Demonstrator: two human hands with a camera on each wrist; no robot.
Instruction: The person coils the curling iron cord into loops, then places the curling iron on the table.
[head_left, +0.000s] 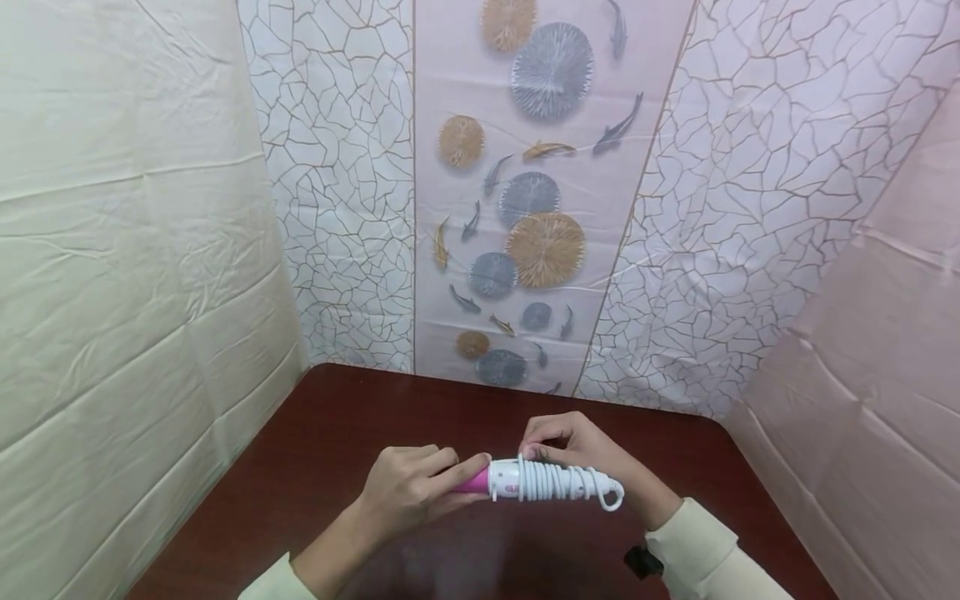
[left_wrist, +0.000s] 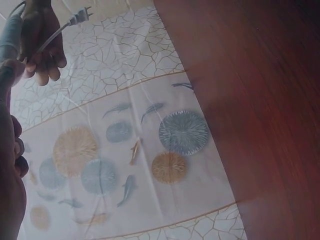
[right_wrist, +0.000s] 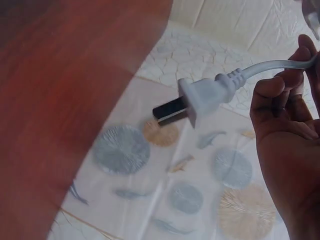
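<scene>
A slim hair iron (head_left: 504, 479), pink at one end and white at the other, is held level above the table. Its pale power cord (head_left: 543, 481) is wound in several turns round the white handle, with a loop at the right end. My left hand (head_left: 416, 483) grips the pink end, thumb and fingers around it. Close to the coils, my right hand (head_left: 573, 442) pinches the cord between thumb and fingers. From those fingers the cord's free end leads to a white two-pin plug (right_wrist: 202, 100), which also shows in the left wrist view.
A dark reddish-brown table (head_left: 322, 433) lies below the hands. Behind it hangs a patterned sheet (head_left: 517, 292) with fish and round motifs. Pale padded-looking sheets (head_left: 150, 250) enclose the sides. A small black object (head_left: 643, 562) is at the right sleeve (head_left: 693, 546).
</scene>
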